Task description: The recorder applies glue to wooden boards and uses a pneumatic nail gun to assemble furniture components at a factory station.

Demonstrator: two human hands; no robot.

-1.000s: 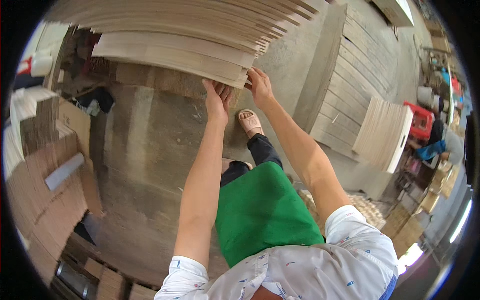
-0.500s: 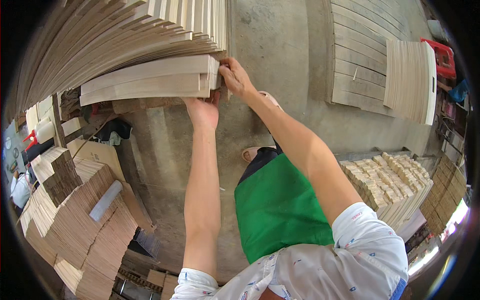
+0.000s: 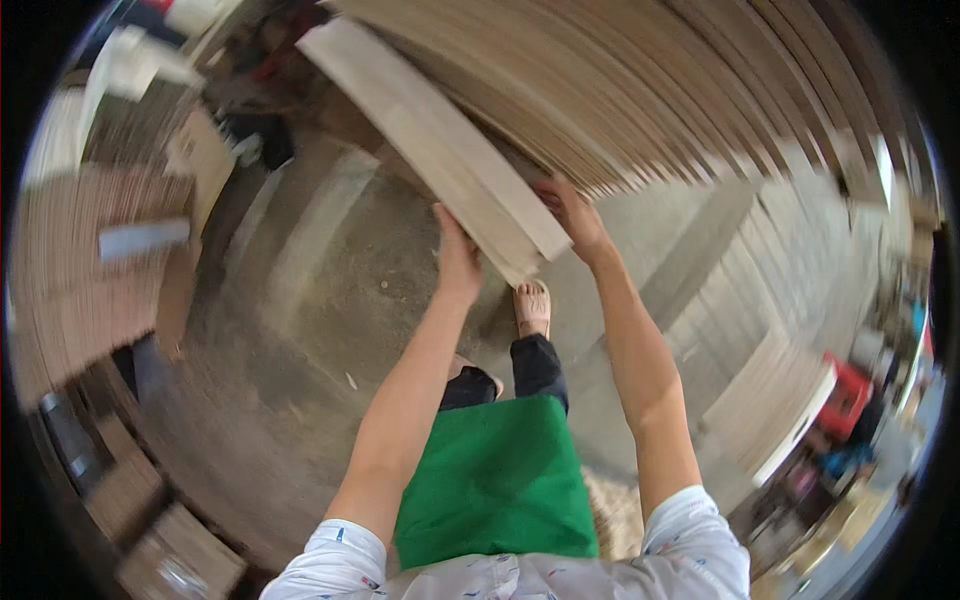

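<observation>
Nearest the wearer: a green apron point(image 3: 495, 480) over dark trousers, with one sandalled foot point(image 3: 532, 305) on the bare concrete floor point(image 3: 330, 300).

Both arms reach up and forward. The left hand point(image 3: 458, 262) has its fingers closed against the near end of a pale bundle of thin wooden boards point(image 3: 440, 145), at its underside. The right hand point(image 3: 568, 212) grips the same end from the right, fingers wrapped around the edge. How far the fingertips curl beneath is hidden.

The bundle's long axis runs from the hands up and away to the left, its far end well beyond reach. Both hands sit at the one near end, the left slightly lower and closer to the body.

Behind and above the bundle, a large stack of wooden sheets point(image 3: 700, 90) fans across the top. Further stacks point(image 3: 770, 410) lie to the right, blurred.
</observation>
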